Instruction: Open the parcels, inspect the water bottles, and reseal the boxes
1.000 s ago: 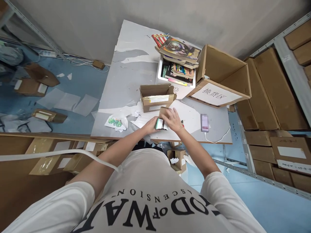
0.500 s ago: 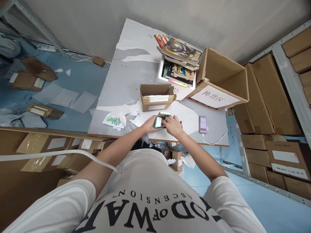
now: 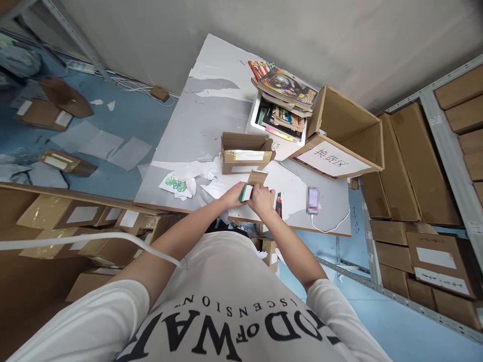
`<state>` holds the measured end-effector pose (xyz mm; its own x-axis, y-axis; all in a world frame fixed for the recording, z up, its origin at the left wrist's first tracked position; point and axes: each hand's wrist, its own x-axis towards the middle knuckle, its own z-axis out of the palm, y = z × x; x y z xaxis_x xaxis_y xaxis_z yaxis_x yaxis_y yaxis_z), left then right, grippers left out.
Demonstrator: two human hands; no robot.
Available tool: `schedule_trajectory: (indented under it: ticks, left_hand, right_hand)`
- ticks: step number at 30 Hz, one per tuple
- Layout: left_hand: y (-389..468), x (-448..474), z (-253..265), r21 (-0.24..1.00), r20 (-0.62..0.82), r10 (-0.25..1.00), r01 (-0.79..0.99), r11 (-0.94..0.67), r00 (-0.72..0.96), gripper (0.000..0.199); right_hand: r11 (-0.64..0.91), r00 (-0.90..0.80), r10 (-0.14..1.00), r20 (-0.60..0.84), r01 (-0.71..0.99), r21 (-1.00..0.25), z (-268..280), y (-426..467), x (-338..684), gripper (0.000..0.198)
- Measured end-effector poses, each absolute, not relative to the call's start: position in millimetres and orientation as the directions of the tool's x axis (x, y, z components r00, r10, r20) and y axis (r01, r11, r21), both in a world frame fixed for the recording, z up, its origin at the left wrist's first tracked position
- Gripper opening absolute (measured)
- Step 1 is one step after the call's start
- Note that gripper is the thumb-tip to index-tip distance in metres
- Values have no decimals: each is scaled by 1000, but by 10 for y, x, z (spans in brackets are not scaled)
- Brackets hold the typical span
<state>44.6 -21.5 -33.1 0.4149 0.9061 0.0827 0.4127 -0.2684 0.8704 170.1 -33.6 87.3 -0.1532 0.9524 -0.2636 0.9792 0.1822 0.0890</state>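
Observation:
My left hand (image 3: 234,195) is closed around the left side of a small green and white cardboard box (image 3: 246,193) near the table's front edge. Its brown flap (image 3: 258,177) stands up at the far side. My right hand (image 3: 262,199) presses against the box's right side with curled fingers, which cover much of it; what lies inside is hidden. Just right of that hand a red and black utility knife (image 3: 278,205) lies on the table. Beyond my hands stands an open brown carton (image 3: 247,162) with a white label.
A white bin (image 3: 279,144) of books and a large open carton (image 3: 334,160) stand at the back right. A phone (image 3: 313,200) on a cable lies at the right. Torn paper and a green-printed sheet (image 3: 174,184) lie left. Shelved cartons (image 3: 437,261) line the right side.
The box's flap has risen and now shows its brown inner face. My right hand has shifted slightly down and left, uncovering the utility knife. The view has tilted a little.

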Motion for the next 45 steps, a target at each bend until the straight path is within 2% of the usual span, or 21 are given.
schedule_trajectory:
  ticks: [3, 6, 10, 14, 18, 21, 24, 27, 29, 30, 32, 33, 35, 37, 39, 45]
  left_hand:
    - [-243, 455, -310, 887, 70, 927, 402, -226, 368, 61]
    - [-248, 445, -287, 898, 45, 943, 399, -183, 330, 63]
    - [-225, 425, -260, 900, 34, 946, 401, -170, 324, 65]
    - [-229, 408, -240, 903, 58, 952, 391, -178, 299, 69]
    - [-261, 374, -235, 908, 89, 950, 369, -200, 298, 74]
    - [-259, 368, -238, 909, 88, 949, 365, -200, 302, 81]
    - [-261, 385, -185, 906, 27, 959, 398, -142, 282, 102]
    - [-367, 359, 17, 900, -51, 978, 434, -44, 204, 124]
    - [-523, 295, 260, 905, -40, 991, 425, -17, 124, 126]
    - [-618, 256, 407, 917, -1, 997, 397, -30, 78, 121]
    - [-808, 192, 724, 968, 87, 995, 232, -95, 42, 101]
    - [-890, 176, 877, 992, 81, 995, 92, -87, 66, 92]
    - [-1008, 184, 1135, 979, -46, 979, -185, 84, 198, 79]
    - [-1065, 227, 1295, 893, -177, 937, -350, 282, 301, 71]
    - [-1082, 274, 1356, 818, -256, 912, -430, 382, 322, 66]
    - [-1068, 313, 1295, 769, -300, 902, -480, 421, 310, 60]
  right_hand:
    - [159, -117, 942, -315, 981, 114, 858, -254, 1631, 33]
    - [193, -156, 935, -318, 977, 90, 895, -198, 1593, 34]
    - [233, -226, 955, -191, 972, 15, 1125, -207, 1654, 38]
    - [335, -338, 940, -38, 940, -55, 1499, -208, 1833, 34]
    - [424, -406, 905, 124, 861, -280, 1859, -132, 2093, 31]
    - [437, -342, 899, 274, 742, -508, 2072, -10, 2277, 30]
    - [437, -238, 898, 369, 561, -702, 2229, 161, 2403, 32]
    - [449, -168, 894, 416, 376, -811, 2310, 325, 2464, 36]
    - [432, -128, 902, 413, 290, -854, 2301, 397, 2465, 41]
    - [409, -111, 912, 394, 252, -877, 2275, 417, 2451, 43]
    - [337, -88, 941, 327, 164, -927, 2186, 426, 2392, 49]
    - [292, -87, 955, 283, 114, -950, 2128, 418, 2349, 51]
    - [208, -97, 974, 206, 17, -978, 2001, 388, 2249, 56]
    - [154, -104, 982, 158, -51, -987, 1881, 358, 2158, 58]
    - [115, -111, 986, 123, -76, -990, 1790, 344, 2104, 60]
    - [58, -168, 984, 63, -39, -998, 1757, 340, 2154, 68]
